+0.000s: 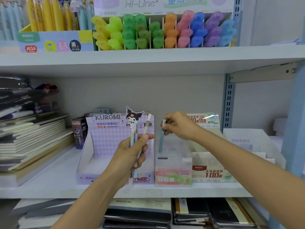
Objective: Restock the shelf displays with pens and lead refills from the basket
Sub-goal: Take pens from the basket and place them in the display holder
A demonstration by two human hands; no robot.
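- The left hand [132, 151] – the nearer one – has its fingers curled round a small bunch of spare pens [136, 128], thumb pressed across them. They stand roughly upright, tops fanning slightly apart.
- Just beyond and to the right, the right hand [178, 126] pinches the top of a blue pen [161, 139] between fingertips and thumb.
- That pen hangs below the fingers, long axis near vertical (top leaning a touch right). Its lower end appears to sit inside the clear Fruit Soda box [173, 164].
- The coming move likely turns on this – straight down, then let go.
- The Kuromi display [105, 142] stands just left of the box.
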